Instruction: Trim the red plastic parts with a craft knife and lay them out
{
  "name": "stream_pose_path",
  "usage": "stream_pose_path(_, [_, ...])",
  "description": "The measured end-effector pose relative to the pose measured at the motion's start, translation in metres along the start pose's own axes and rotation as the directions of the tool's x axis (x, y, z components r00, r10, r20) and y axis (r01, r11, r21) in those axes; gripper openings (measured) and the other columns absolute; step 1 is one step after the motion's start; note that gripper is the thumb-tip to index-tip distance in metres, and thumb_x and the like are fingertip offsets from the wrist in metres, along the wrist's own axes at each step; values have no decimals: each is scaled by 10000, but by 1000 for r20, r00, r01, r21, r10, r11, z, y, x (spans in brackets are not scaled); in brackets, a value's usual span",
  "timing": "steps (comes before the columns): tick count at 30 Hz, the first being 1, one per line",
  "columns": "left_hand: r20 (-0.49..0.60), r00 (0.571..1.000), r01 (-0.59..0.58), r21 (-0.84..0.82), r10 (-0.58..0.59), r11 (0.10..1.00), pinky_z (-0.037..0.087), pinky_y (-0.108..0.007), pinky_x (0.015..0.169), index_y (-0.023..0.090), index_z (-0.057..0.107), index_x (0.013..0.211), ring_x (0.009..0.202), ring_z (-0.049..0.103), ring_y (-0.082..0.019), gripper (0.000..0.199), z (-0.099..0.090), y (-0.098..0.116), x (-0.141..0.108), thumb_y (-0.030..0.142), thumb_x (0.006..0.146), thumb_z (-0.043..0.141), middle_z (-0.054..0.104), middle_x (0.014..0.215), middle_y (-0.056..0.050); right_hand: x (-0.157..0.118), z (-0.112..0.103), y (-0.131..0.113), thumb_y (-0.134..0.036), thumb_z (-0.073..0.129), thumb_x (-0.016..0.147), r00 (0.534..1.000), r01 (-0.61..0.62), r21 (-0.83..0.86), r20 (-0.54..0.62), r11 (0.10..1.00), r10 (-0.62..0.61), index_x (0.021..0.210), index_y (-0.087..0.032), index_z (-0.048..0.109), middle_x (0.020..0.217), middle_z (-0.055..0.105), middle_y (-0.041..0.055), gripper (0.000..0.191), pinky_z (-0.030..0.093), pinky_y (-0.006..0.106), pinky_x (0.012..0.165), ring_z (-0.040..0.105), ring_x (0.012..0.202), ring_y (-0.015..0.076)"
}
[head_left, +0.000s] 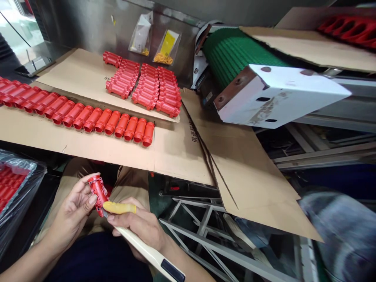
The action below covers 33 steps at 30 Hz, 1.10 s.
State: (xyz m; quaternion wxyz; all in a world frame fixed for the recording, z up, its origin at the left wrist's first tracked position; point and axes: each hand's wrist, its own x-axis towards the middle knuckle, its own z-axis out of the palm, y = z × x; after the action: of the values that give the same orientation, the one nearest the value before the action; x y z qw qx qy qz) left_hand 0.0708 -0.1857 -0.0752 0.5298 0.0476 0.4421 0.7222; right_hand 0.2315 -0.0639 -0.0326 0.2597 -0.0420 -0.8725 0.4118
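My left hand grips a red plastic tube between thumb and fingers, held tilted above my lap. Its surface has ribs and raised edges. My right hand is closed around a cream-handled knife, whose handle runs down to a dark end at lower right. A small grey tip of the knife meets the lower end of the tube. A yellow finger cot covers one right finger, which rests against the tube.
Red tubes line the cardboard in a long row, with stacked red parts behind. Small bags lie farther back. A green conveyor with a white end plate stands right. A plastic-lined crate holds red parts. Another person's denim-clad leg is at right.
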Motion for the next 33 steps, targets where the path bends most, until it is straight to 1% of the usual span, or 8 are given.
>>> stream_pose_path(5, [15,995,96,-78,-95,992,578,-237,778,233,693,1334,890,715,-173,451,-3,-4,1,285,908,829,780,1078,-72,8,-4,-10,-247,529,1124,986,-70,-87,143,994,82,1108,-170,756,1036,805,97,240,674,307,767,739,828,185])
stream_pose_path(8, [47,985,169,-132,-164,977,613,-270,817,224,698,1328,935,741,-202,469,-6,-2,2,291,888,845,790,1067,-89,1,-6,-12,-313,592,1098,985,-153,19,-79,988,154,1108,-237,751,951,798,53,176,680,351,770,753,808,204])
stream_pose_path(10, [41,987,162,-143,-157,976,622,-278,811,204,693,1331,920,748,-207,483,-5,1,1,292,883,849,791,1062,-104,-6,-9,-11,-346,598,1097,949,-162,81,-259,983,178,1137,-269,724,922,791,54,154,679,403,787,766,885,241])
stream_pose_path(13, [25,991,136,-130,-134,982,619,-275,777,195,685,1337,873,748,-201,501,-1,5,0,298,877,856,790,1063,-108,-14,-12,-9,-331,630,1088,902,-191,164,-360,968,239,1182,-263,707,926,794,64,139,669,395,799,771,920,241])
stream_pose_path(16, [17,995,103,-101,-102,990,612,-290,802,219,663,1374,923,754,-220,532,2,4,-1,314,885,851,785,1076,-96,-14,-8,-7,-286,690,1057,929,-161,169,-307,972,207,1165,-242,751,1015,816,80,131,662,365,876,777,990,226])
stream_pose_path(19, [14,999,32,-39,-32,999,588,-279,813,242,631,1410,902,729,-190,539,1,0,-1,327,915,826,772,1096,-75,-10,-1,-5,-197,691,1043,980,-16,47,-198,999,25,1218,-197,753,1091,816,114,186,656,365,892,769,996,223])
stream_pose_path(22, [16,1000,-9,7,9,1000,573,-279,803,239,610,1427,892,708,-185,569,0,-2,-1,349,914,830,763,1111,-75,-7,4,-2,-145,696,1031,991,76,-34,-111,997,-79,1316,-176,723,1107,816,118,288,656,352,870,762,976,218])
stream_pose_path(33, [78,997,23,7,-24,1000,581,-267,808,247,594,1442,894,704,-174,543,-9,-2,0,350,948,795,756,1116,-67,-3,4,-3,-162,667,1054,988,76,19,-136,997,-73,1239,-161,732,1064,816,121,197,652,343,850,768,954,204])
